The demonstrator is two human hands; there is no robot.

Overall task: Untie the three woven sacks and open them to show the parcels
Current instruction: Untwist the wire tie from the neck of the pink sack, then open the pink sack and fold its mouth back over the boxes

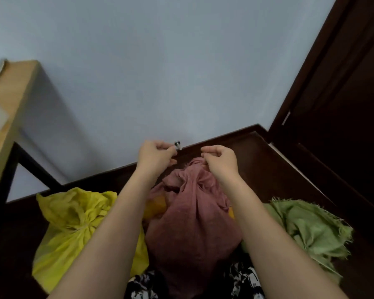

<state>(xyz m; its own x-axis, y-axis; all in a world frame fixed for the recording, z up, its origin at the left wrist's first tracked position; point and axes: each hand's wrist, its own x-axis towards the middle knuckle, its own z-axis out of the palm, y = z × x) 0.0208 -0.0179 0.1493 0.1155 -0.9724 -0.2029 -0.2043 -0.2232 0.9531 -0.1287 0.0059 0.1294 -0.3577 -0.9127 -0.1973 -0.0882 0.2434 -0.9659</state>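
Three woven sacks stand on a dark wooden floor (268, 160). The yellow sack (73, 234) on the left is tied at its neck. In the middle the pink sack (192, 216) has its top bunched and folded. The green sack (307, 229) on the right has a frayed edge. Both hands hover just above the pink sack's top. My left hand (156, 155) and my right hand (219, 159) each have their fingertips pinched together, and no cord shows between them. Something orange (158, 206) peeks out beside the pink sack.
A light wooden table with a black frame (11, 117) stands at the left against the pale wall. A small metal door stop (177, 145) sticks out near the skirting. A dark door and frame (333, 93) fill the right side. Black-and-white patterned clothing (145, 285) shows at the bottom.
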